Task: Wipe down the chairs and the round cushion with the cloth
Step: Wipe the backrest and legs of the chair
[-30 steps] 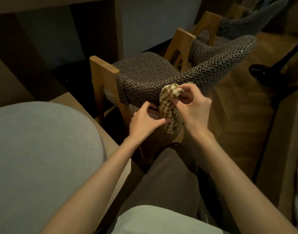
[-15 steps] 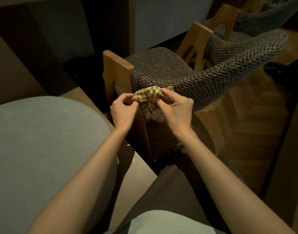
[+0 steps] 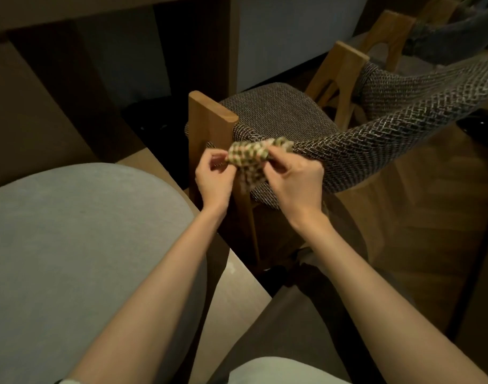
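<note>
Moved: The cloth (image 3: 249, 157), which a second before hung as a long bunch from the raised right hand (image 3: 296, 181), had been drawn out sideways between both hands. The left hand (image 3: 213, 180) had come up level with the right.
Round cushion (image 3: 79, 245): Grey, at the far left, below the left forearm and well apart from the cloth. Nothing was wiping it.
Left hand: Its grip was pinched on the cloth's left end, thumb against fingertips.
Cloth: Checked and crumpled, held in the air in front of the chair's corner. Whether it touched the fabric could not be told.
Right hand: Its grip was clamped on the cloth's right end, fingers curled over it.
Chair (image 3: 276, 115): The woven seat and curved backrest (image 3: 389, 134) sat just behind the hands, with the wooden post (image 3: 209, 120) beside the left hand.
Second chair (image 3: 386, 34): At the upper right, partly cut off.
Risk: Held only by two light pinches, the cloth could probably slip free at one end and drop to the floor (image 3: 431, 217). If it stayed crumpled, it would likely wipe with only a small patch and could snag on the coarse weave.
Also changed: Half a second before, the cloth was bunched tighter between hands that were closer together.
</note>
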